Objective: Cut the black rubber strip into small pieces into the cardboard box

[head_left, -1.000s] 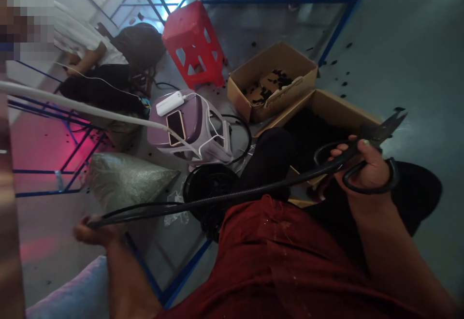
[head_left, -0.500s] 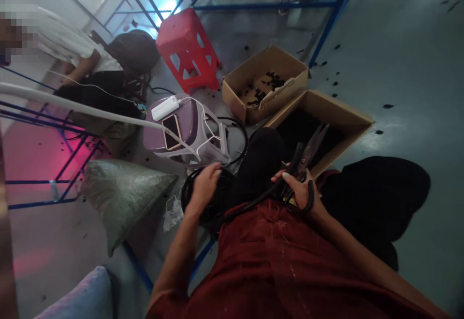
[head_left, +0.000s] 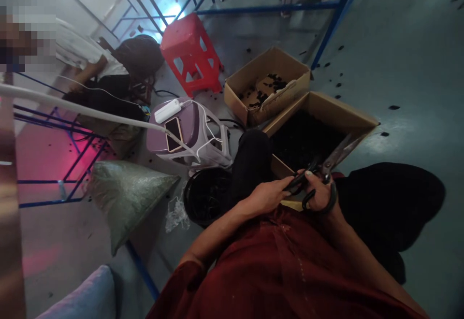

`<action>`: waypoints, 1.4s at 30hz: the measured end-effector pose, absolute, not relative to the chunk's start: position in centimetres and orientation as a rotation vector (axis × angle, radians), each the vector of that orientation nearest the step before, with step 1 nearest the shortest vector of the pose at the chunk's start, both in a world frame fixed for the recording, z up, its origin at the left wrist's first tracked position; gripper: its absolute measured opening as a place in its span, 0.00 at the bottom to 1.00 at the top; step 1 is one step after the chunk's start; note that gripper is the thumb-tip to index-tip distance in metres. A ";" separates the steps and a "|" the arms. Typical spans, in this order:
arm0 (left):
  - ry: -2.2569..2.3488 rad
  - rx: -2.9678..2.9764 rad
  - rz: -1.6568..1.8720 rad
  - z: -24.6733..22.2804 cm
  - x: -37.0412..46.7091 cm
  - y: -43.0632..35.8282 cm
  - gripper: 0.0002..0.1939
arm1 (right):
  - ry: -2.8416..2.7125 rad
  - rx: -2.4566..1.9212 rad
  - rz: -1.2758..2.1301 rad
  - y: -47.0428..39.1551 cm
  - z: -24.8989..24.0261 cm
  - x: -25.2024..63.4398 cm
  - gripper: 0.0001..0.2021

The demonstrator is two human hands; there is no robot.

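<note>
My right hand is closed on large scissors with black handles, their blades angled up and right over a cardboard box full of dark pieces. My left hand reaches across my lap, its fingers closed round a black strip close to the scissors. The tips of both hands nearly meet at this strip. A round black tub with dark coils inside stands left of my knee.
A second cardboard box holds scattered black bits. A purple-topped stool carries a phone and a white device. Further off are a red stool, a filled sack, blue metal frames and a seated person.
My left hand has moved right from above the tub to beside my right hand. The scissors have swung right and lower, and the long black strip across my lap no longer shows there.
</note>
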State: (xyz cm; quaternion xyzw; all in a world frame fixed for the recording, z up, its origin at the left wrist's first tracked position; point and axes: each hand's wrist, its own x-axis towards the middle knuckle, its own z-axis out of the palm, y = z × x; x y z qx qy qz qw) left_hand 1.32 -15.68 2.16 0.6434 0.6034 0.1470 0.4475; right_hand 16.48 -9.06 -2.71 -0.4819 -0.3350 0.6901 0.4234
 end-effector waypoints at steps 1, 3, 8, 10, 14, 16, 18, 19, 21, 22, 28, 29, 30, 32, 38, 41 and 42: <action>1.451 1.619 0.343 2.3 0.9 -15.7 0.25 | -0.743 -1.177 1.741 -8.6 -2.7 16.5 0.20; 1.376 1.639 0.325 2.7 -0.1 -16.0 0.24 | -0.614 -1.147 1.748 -7.6 -2.6 16.9 0.20; 1.399 1.473 0.361 3.0 -2.1 -16.3 0.20 | -0.600 -1.112 1.767 -6.2 -2.3 18.3 0.21; 1.435 1.430 0.368 3.0 -2.1 -15.9 0.21 | -0.660 -1.098 1.767 -6.2 -2.5 18.5 0.20; 1.398 1.372 0.405 2.5 -0.2 -14.3 0.24 | -0.768 -1.096 1.747 -6.9 -3.1 18.2 0.21; 1.397 1.308 0.464 1.9 1.5 -13.3 0.23 | -0.852 -1.118 1.722 -7.3 -3.2 17.8 0.21; 1.437 1.173 0.538 1.2 3.1 -12.4 0.21 | -0.991 -1.155 1.663 -7.4 -3.1 17.5 0.20; 1.453 1.099 0.573 1.0 3.6 -12.0 0.19 | -1.070 -1.176 1.621 -7.4 -3.0 17.6 0.20; 1.462 0.998 0.630 0.6 4.2 -11.4 0.16 | -1.220 -1.228 1.528 -7.1 -2.8 18.0 0.19; 1.458 0.979 0.659 0.6 4.1 -11.2 0.15 | -1.282 -1.263 1.487 -6.9 -2.7 18.5 0.20; 1.469 0.945 0.847 0.6 1.0 -9.0 0.21 | -1.564 -1.449 1.599 -6.6 -3.7 22.1 0.26; 1.463 0.951 0.864 0.5 0.5 -8.4 0.22 | -1.602 -1.455 1.620 -6.9 -4.0 22.5 0.27; 1.454 0.960 0.876 0.3 0.2 -7.9 0.22 | -1.636 -1.457 1.627 -7.3 -4.2 22.7 0.28; 1.431 0.971 0.878 -0.3 -0.2 -6.9 0.24 | -1.675 -1.473 1.613 -8.1 -4.6 22.9 0.30; 1.422 0.920 0.844 -1.9 0.3 -5.3 0.25 | -1.681 -1.509 1.677 -8.6 -5.5 23.0 0.30; 1.437 0.899 0.859 -2.6 0.7 -5.0 0.25 | -1.731 -1.533 1.691 -8.2 -5.9 22.8 0.32; 1.446 0.906 0.860 -2.8 0.8 -5.0 0.24 | -1.745 -1.538 1.690 -8.1 -6.0 22.7 0.32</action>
